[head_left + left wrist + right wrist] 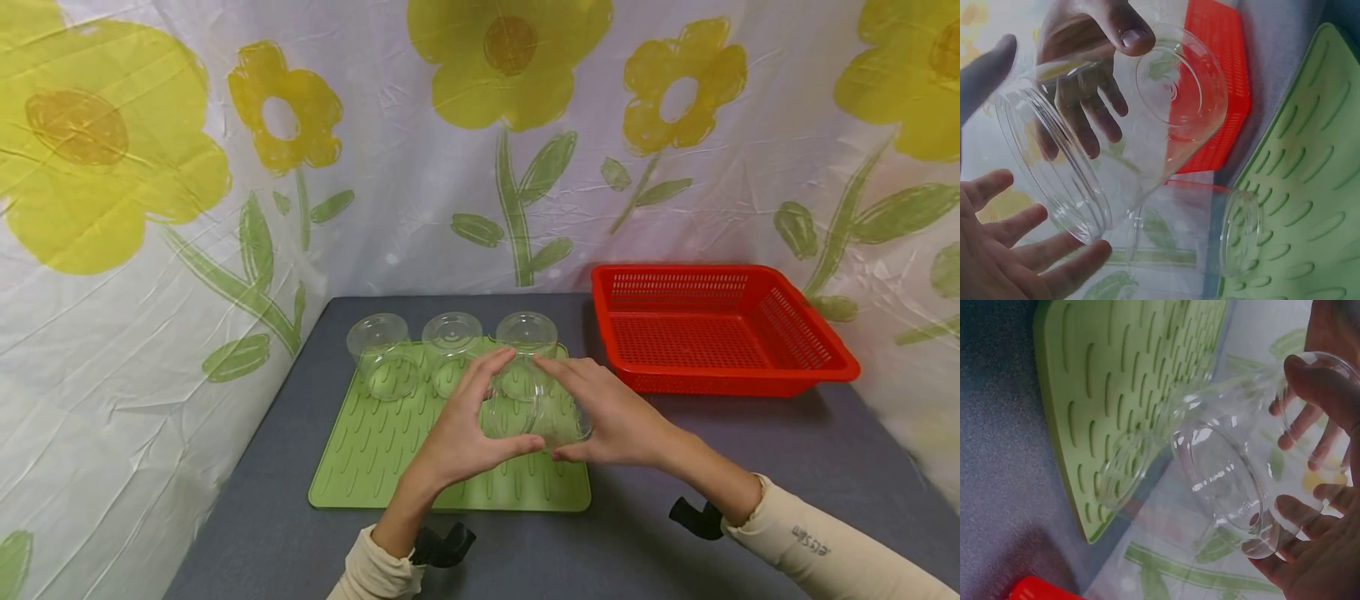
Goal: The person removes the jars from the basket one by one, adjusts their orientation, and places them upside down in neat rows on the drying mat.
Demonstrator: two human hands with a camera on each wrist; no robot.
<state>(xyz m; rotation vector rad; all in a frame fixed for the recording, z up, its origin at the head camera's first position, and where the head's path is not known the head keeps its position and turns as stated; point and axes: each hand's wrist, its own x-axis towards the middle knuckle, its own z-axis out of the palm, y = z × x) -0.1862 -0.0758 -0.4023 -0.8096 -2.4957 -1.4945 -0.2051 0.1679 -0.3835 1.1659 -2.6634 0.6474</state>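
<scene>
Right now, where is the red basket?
In the head view the red basket sits empty on the grey table at the far right, just right of the green mat and beyond the right hand.

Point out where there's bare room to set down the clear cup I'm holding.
The red basket shows bare mesh all over. The green mat has free ribs in its near half, in front of the three upside-down cups that crowd its far edge. Grey tabletop lies bare between basket and near edge. Both hands, left hand and right hand, hold the clear cup.
</scene>
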